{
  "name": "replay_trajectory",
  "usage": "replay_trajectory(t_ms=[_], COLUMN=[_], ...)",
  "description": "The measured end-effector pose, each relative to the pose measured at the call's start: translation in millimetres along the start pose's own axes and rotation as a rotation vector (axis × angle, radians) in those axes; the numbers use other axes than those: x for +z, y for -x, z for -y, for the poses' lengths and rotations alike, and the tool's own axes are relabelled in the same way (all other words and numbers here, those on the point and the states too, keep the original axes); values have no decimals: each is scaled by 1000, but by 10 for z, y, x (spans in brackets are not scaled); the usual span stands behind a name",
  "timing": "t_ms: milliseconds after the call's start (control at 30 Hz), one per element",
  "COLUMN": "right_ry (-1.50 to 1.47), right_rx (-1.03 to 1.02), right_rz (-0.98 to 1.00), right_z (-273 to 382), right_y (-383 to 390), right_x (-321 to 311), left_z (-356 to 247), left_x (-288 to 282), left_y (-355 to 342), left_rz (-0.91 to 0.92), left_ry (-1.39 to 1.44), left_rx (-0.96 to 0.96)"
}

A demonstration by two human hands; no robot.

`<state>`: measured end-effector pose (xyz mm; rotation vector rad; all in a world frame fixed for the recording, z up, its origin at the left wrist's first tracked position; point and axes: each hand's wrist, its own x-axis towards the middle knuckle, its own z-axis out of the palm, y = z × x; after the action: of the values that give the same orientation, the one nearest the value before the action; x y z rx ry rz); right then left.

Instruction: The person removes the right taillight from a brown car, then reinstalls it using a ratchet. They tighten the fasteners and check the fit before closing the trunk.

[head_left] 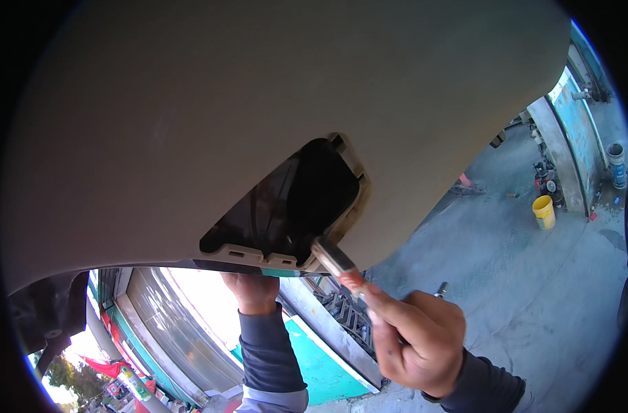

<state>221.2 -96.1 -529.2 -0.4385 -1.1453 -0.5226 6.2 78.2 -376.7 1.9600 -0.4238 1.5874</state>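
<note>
Big beige panel (210, 117) fills most of the view above you, curved, smooth. It looks stiff but thin, likely to flex or mark if you lean on it, so hold it by the lower edge. In it sits a dark opening (290, 203) with a pale plastic frame (259, 256) round the rim; the frame clips look brittle, so pry gently near the corners.

Your right hand (420, 341) is low right, fingers curled tight round a brush (341, 267), thumb pressed along the orange handle. The metal band and tip touch the frame's lower right corner. The brush is light and stiff; grip on the handle is fine. A small metal bit pokes out behind the knuckles; can't tell what it is.

Your left hand (254, 289) is up against the panel's lower edge, fingers hidden behind it, can't tell if spread or pinching.

Yellow bucket (544, 211) stands far right on the concrete floor (520, 289).
</note>
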Motion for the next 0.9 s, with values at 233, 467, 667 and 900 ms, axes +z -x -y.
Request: replay_trajectory(t_ms=[233, 467, 667, 900], right_ry=[5, 41, 74, 45], right_rx=[-50, -83, -94, -111], right_rz=[32, 33, -52, 66], right_z=[-20, 112, 16, -27], right_y=[-58, -123, -34, 0], right_x=[90, 12, -153, -18], left_z=[23, -12, 32, -3], left_x=[-30, 6, 30, 41], left_y=[-12, -56, -43, -31], left_rz=[-51, -47, -88, 70], left_ry=[110, 19, 36, 100], left_rx=[-62, 23, 20, 11])
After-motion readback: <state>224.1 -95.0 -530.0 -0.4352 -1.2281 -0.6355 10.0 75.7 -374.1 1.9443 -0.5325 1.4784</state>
